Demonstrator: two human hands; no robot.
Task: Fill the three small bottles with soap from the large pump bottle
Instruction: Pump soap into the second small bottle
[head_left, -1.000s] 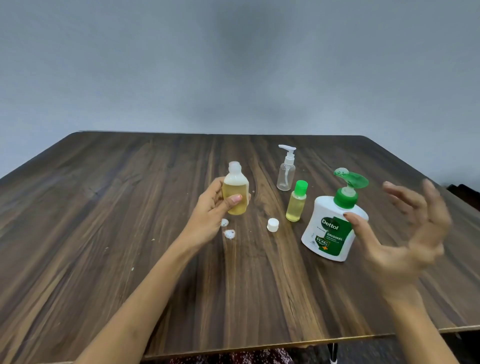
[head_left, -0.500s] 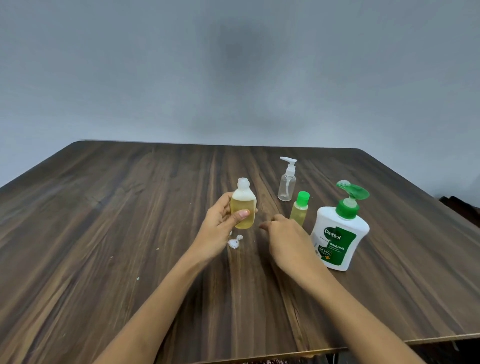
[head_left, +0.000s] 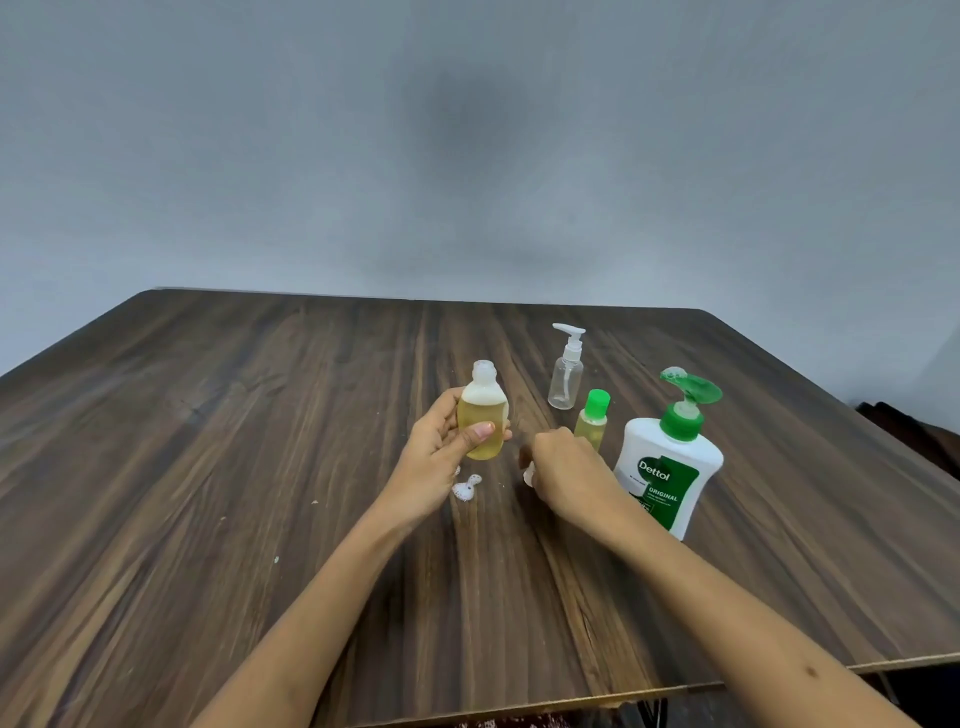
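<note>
Just left of the frame's centre, the small uncapped clear plastic bottle of yellow soap (head_left: 483, 415) stood upright, its long axis vertical and its open neck pointing up, with pale foam under the shoulder. The left hand (head_left: 447, 447) gripped it off the dark wood-grain table (head_left: 208, 467), fingers curled behind the body and the thumb pressed across its front.

Right of centre, the right hand (head_left: 563, 470) was curled knuckles-up low over the table, its fingers closed on a small white cap (head_left: 529, 475); only a sliver of the cap showed at the fingertips. Behind that hand stood the slim yellow-filled bottle with a green cap (head_left: 592, 418), upright, its lower part hidden. Further back stood the empty clear pump bottle with a white spray head (head_left: 566, 376), nozzle pointing left. At the right, the large white pump bottle with a green label and green pump (head_left: 670, 457) stood leaning slightly, its lower left covered by the right wrist. Blobs of white foam (head_left: 466, 488) lay on the table below the left hand.
</note>
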